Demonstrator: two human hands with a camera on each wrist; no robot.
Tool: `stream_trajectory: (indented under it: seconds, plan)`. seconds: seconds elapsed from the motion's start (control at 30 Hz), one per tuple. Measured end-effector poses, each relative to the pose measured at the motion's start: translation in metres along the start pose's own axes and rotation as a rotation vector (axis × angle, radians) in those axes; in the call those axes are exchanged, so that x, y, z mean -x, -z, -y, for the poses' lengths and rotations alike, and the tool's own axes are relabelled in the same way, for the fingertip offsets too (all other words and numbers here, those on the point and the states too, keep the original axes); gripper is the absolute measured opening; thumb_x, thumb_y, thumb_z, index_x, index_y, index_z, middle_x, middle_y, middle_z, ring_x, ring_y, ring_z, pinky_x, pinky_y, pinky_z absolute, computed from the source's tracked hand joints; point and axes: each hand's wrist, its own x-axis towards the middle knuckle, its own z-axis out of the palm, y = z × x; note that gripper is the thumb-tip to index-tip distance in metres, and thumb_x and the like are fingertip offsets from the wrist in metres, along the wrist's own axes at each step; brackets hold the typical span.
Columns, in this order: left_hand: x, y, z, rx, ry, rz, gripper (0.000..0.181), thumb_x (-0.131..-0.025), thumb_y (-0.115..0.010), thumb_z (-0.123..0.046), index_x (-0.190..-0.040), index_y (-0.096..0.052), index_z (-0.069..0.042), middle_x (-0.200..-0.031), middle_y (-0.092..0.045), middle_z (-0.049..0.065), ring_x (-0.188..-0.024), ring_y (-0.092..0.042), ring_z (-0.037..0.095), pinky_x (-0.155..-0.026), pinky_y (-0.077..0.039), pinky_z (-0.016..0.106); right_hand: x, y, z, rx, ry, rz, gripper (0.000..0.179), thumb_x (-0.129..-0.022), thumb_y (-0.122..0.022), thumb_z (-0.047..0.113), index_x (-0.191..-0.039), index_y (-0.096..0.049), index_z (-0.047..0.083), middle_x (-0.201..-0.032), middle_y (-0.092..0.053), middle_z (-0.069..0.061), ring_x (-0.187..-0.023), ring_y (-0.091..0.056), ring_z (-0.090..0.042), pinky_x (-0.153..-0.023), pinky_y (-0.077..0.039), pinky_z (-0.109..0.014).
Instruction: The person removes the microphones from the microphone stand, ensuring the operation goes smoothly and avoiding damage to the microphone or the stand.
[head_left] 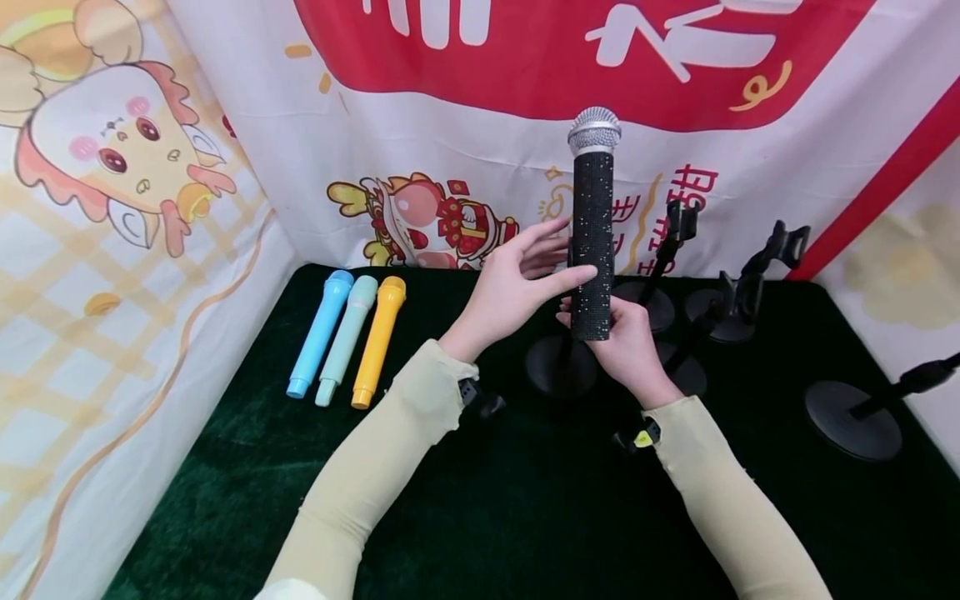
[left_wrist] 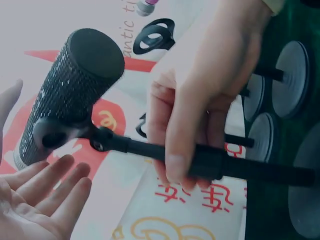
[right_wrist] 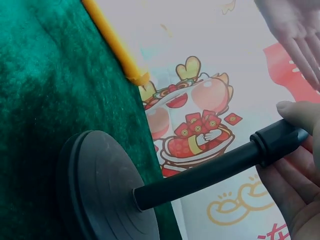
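Presently, right hand (head_left: 630, 342): its grip closes round the thicker collar (left_wrist: 210, 162) of a black mic stand (right_wrist: 200, 175), thumb on one side, fingers on the other.
Left hand (head_left: 513, 279): its grip is relaxed and open, fingers extended just beside the black microphone (head_left: 593, 223), at its 8 o'clock; the thumb crosses in front of the handle in the head view, but I cannot tell whether it touches.
Black microphone: set in the stand's clip (left_wrist: 75, 130), above the right hand, silver mesh head toward 12 o'clock, flat dark end toward 6.
Stand base (head_left: 555, 379): round, black, at 6 o'clock from the hands.
Sleeves (head_left: 360, 483): cream, coming in from 7 and 5 o'clock.
Slim microphones: blue one (head_left: 320, 333), pale green one (head_left: 347, 340) and yellow one (head_left: 378, 342) lie side by side on the desk (head_left: 525, 517) at 9 o'clock, heads between 12 and 1.
Three other stands (head_left: 738, 300): grouped at 2 to 3 o'clock.
Far-right stand (head_left: 847, 427): apart from those, at 4 o'clock.
Desk: covered in dark green cloth.
Backdrop (head_left: 525, 67): white with a red panel, at 12 o'clock.
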Motion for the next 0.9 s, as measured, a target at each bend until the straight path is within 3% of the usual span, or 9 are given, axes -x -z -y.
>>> stream_trajectory:
  seconds: [0.13,0.4,0.73,0.9]
  plan:
    - [-0.008,-0.007,-0.005,-0.012,0.061,-0.022,0.065,-0.09,-0.08,-0.036,-0.148,-0.054,-0.019,-0.125,-0.068,-0.005,-0.11,-0.065,0.008,-0.096,-0.05,0.026,0.0,-0.001,-0.001,0.006,0.002,0.001,0.018,-0.088,-0.078,-0.002,-0.105,-0.075,-0.006,-0.098,-0.076,-0.015,-0.092,-0.071,-0.006,-0.084,-0.053,-0.02]
    - [-0.018,-0.016,-0.011,-0.066,0.098,-0.059,0.067,-0.086,-0.085,-0.035,-0.143,-0.058,-0.013,-0.115,-0.07,-0.005,-0.101,-0.066,0.009,-0.09,-0.052,0.024,0.001,0.0,-0.001,0.004,0.0,0.001,0.019,-0.088,-0.079,-0.001,-0.105,-0.074,-0.009,-0.098,-0.075,-0.018,-0.092,-0.067,0.003,-0.084,-0.052,-0.018]
    - [-0.021,-0.022,-0.02,-0.032,0.103,-0.089,0.059,-0.092,-0.08,-0.024,-0.143,-0.056,-0.005,-0.118,-0.066,0.004,-0.102,-0.067,0.012,-0.09,-0.052,0.02,-0.001,0.0,-0.001,0.002,0.01,-0.013,0.017,-0.087,-0.079,-0.003,-0.102,-0.075,-0.008,-0.095,-0.075,-0.015,-0.091,-0.067,0.001,-0.083,-0.052,-0.018]
    - [-0.023,-0.022,-0.019,-0.021,0.073,-0.094,0.056,-0.094,-0.077,-0.021,-0.143,-0.056,-0.005,-0.119,-0.066,0.005,-0.103,-0.067,0.012,-0.091,-0.052,0.02,-0.002,0.0,0.0,0.006,-0.01,0.0,0.017,-0.088,-0.079,0.0,-0.104,-0.075,-0.005,-0.097,-0.075,-0.015,-0.091,-0.068,0.0,-0.083,-0.053,-0.019]
